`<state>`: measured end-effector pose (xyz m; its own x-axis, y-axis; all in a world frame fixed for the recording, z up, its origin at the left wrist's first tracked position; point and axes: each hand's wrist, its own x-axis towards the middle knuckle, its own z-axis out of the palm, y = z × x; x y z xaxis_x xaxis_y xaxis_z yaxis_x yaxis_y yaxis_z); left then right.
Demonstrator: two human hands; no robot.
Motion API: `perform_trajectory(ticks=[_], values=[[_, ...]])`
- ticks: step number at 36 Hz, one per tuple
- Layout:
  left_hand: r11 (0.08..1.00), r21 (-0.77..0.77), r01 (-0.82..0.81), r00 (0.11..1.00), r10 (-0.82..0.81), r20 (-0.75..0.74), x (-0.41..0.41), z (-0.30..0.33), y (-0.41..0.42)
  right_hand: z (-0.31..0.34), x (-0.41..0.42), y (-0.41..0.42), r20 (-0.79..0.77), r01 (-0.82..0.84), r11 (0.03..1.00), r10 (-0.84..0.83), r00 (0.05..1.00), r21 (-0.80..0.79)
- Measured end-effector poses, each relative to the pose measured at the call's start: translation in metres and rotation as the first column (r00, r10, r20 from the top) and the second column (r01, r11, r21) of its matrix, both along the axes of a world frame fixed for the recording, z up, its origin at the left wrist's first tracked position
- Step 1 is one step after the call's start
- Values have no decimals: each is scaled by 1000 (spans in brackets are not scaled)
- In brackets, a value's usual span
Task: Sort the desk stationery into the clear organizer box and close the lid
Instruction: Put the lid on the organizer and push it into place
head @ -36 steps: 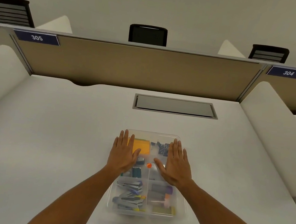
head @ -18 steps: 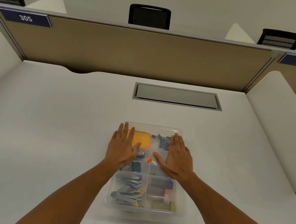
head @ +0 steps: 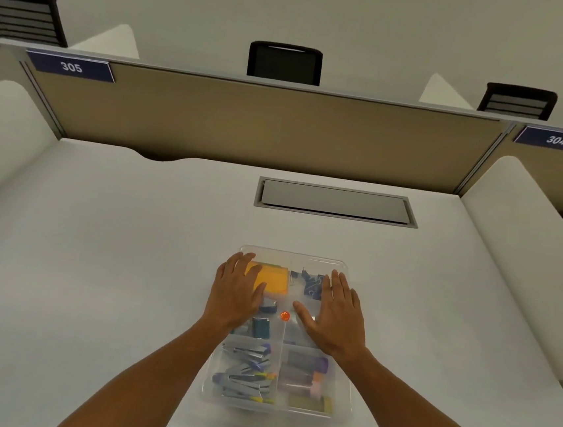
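Both forearms reach in from the near edge and meet over the clear organizer box [head: 339, 415], which sits on the white worktop [head: 94, 281] right in the middle, lid on. In its nearest compartments: blue-grey staplers [head: 244, 375] heaped on the left, pale tube-like items [head: 302, 373] on the right, too hazy through the plastic to name. Up a row, the left hand [head: 234, 298] lies flat on the lid [head: 284, 330], fingers [head: 240, 264] straight and slightly spread, thumb angled inward; the right hand [head: 335, 315] mirrors it, palm down, fingers [head: 335, 284] straight and close together, thumb out toward the centre. Between the two thumbs sits a small orange dot [head: 284, 315] on the lid. Under the left fingertips shows an orange pad of sticky notes [head: 273, 279]; beside the right fingertips, a cluster of dark blue binder clips [head: 311, 285]. Farther back, a grey hatch [head: 336, 201] is set flush in the worktop. Beyond that, a tan divider panel [head: 264, 129] carries plates reading 305 [head: 71, 66] and 304 [head: 556, 140], with black chair backs [head: 284, 62] rising behind.
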<state>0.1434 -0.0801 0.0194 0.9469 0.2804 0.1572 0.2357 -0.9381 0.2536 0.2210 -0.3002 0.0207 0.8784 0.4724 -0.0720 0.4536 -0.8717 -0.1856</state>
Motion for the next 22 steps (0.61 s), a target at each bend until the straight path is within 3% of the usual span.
perform_trajectory(ticks=[6, 10, 15, 22], values=[[987, 64, 144, 985, -150, 92, -10, 9, -7, 10, -6, -1, 44, -28, 997, 25, 999, 67], [980, -17, 197, 974, -194, 114, -28, 6, -15, 11, -30, -11, 4, -64, 981, 65, 998, 185], [974, -163, 157, 986, -146, 79, -64, 3, -33, 2, -67, -42, -45, -169, 971, 179, 983, 170], [986, -139, 96, 994, -103, -41, -101, -9, -51, -5, -86, -57, -52, -207, 973, 213, 976, 98]])
